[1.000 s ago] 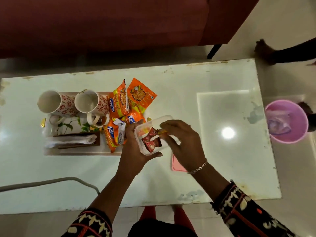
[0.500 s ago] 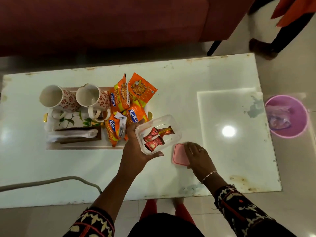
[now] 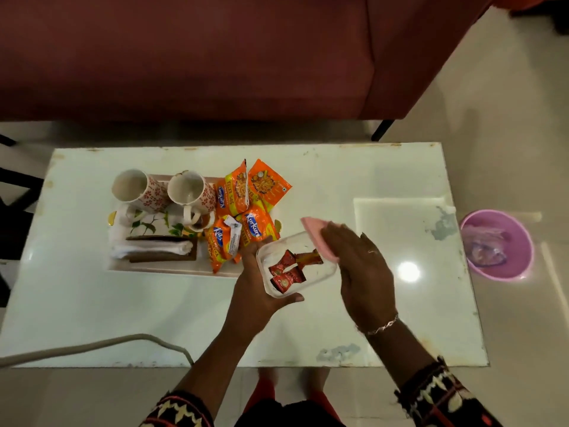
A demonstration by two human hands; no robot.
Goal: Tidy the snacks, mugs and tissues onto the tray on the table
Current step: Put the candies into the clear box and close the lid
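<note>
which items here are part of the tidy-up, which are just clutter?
Job: two floral ceramic mugs, orange snack packets, folded white tissues, floral tray, clear plastic box of red sweets in left hand, pink lid in right hand.

Lying about: pink bin, grey cable, maroon sofa.

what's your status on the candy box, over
Left hand holding clear box of candies, open. Right hand bringing pink lid over it, not seated. Tray crowded, nothing blocking.
</note>
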